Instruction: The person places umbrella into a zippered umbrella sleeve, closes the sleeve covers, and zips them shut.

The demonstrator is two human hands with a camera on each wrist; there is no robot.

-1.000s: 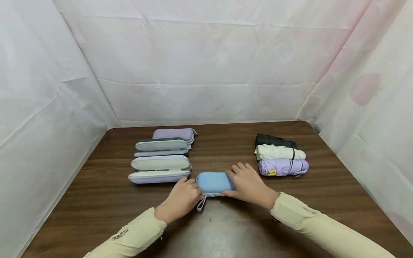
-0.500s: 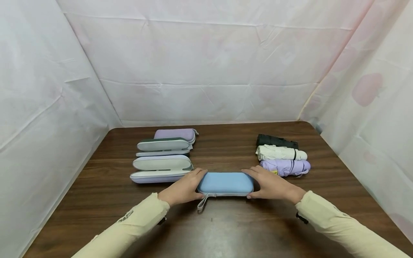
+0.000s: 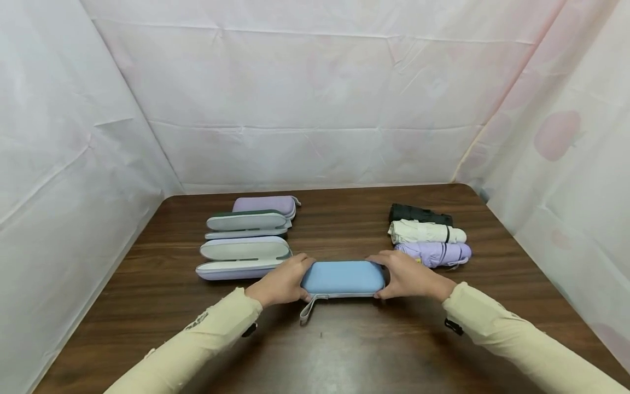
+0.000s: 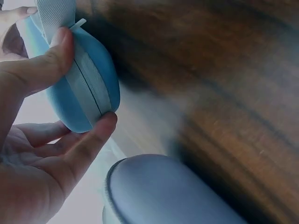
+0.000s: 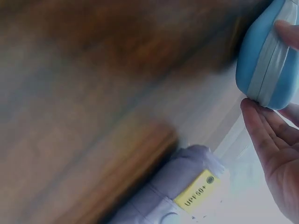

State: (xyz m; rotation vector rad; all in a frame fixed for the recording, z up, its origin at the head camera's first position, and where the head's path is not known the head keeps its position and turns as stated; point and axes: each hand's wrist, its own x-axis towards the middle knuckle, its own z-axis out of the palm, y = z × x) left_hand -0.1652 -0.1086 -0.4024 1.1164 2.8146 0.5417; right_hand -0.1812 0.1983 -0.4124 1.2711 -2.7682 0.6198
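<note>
A light blue zippered hard case (image 3: pixel 343 278) lies crosswise in front of me, its grey wrist strap (image 3: pixel 306 311) hanging at the near left corner. My left hand (image 3: pixel 279 280) grips its left end, thumb on the near side and fingers round the far side. At the other end my right hand (image 3: pixel 412 278) holds it the same way. In the left wrist view, the thumb presses by the strap and zipper band (image 4: pixel 84 77), whose two halves meet. The right wrist view shows fingertips against the end of the blue case (image 5: pixel 252 60).
Left stand two unzipped, gaping cases, one lavender (image 3: pixel 243 269) and one dark green and grey (image 3: pixel 246 221), with a purple case (image 3: pixel 264 204) behind. Right lie folded umbrellas: lavender (image 3: pixel 438 254), white (image 3: pixel 427 232) and black (image 3: pixel 420 214). White sheets (image 3: pixel 315 98) enclose the dark wooden table (image 3: pixel 325 350).
My left hand has shifted from the near left corner to round the case's left end. The right hand has slid right to the other end, uncovering more of the blue top.
</note>
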